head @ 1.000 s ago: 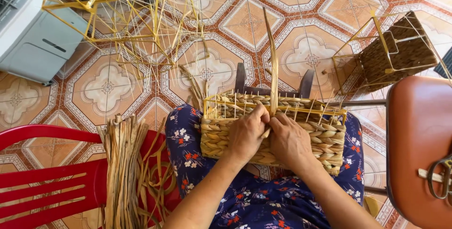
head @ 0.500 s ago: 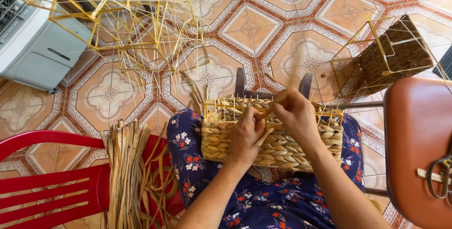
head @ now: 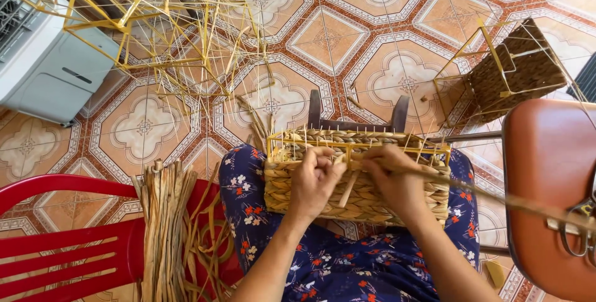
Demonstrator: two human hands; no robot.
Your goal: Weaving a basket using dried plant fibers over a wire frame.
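A half-woven straw basket (head: 422,198) on a yellow wire frame rests on my lap, which is covered by dark floral cloth. My left hand (head: 313,181) presses against the basket's near wall with fingers curled on the weave. My right hand (head: 392,176) pinches a long dried fibre strand (head: 496,198) that runs off to the right over my knee. A short loose strand end (head: 349,189) hangs between the two hands.
A bundle of dried fibre strands (head: 162,227) lies on a red plastic chair (head: 56,240) at left. Empty yellow wire frames (head: 155,35) are stacked on the tiled floor beside a white appliance (head: 43,66). A finished basket (head: 515,72) and an orange-brown chair (head: 549,184) stand at right.
My right hand was raised above the basket rim with the strand pointing up; it has come down to the rim and pulled the strand out sideways to the right. The left hand stays put.
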